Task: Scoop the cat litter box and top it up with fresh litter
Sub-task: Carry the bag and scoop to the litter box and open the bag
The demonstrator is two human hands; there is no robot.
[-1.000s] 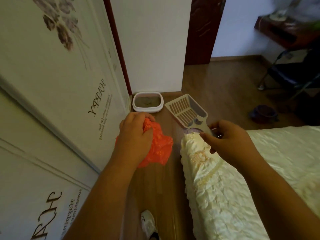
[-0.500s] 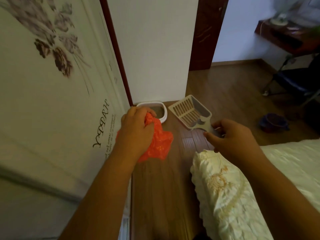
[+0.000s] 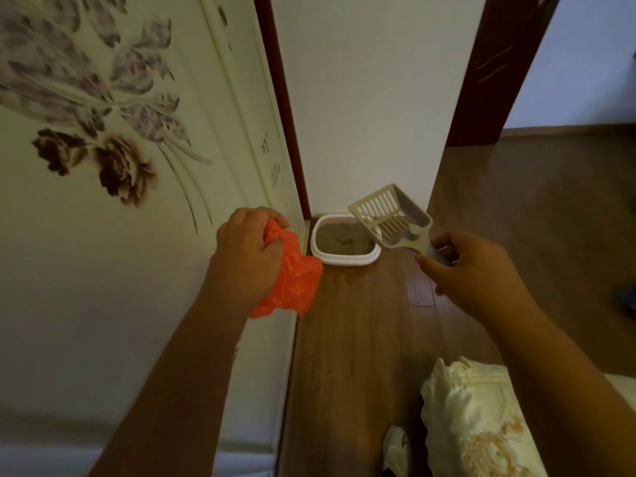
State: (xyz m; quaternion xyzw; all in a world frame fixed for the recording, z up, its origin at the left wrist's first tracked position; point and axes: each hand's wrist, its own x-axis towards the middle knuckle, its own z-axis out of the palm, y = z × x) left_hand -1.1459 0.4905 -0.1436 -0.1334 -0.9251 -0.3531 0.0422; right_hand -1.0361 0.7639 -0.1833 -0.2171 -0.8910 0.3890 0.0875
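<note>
From the head camera, your left hand point(image 3: 246, 259) is clenched around a crumpled orange plastic bag point(image 3: 292, 284), which bulges out to the right of your knuckles and hangs below them. Your right hand point(image 3: 471, 270) pinches the handle of a pale slotted litter scoop point(image 3: 390, 215), thumb on top and fingers curled underneath; the scoop's basket points up and away from your hand, tilted, with its slots facing you.

The litter box point(image 3: 344, 259), a white-rimmed tray holding grey litter, sits on the wooden floor point(image 3: 351, 356) beyond and between your two hands, tucked into the corner where the white wall point(image 3: 361, 98) meets the dark red door frame point(image 3: 285, 108). The scoop's basket overlaps the box's right rim in this view; whether they touch cannot be told.

To the left of your left hand runs a cream cupboard door point(image 3: 103, 166) painted with dark flowers. Below your right forearm lies a cream embroidered bedspread point(image 3: 475, 425), and beside it a white shoe point(image 3: 395, 449).
</note>
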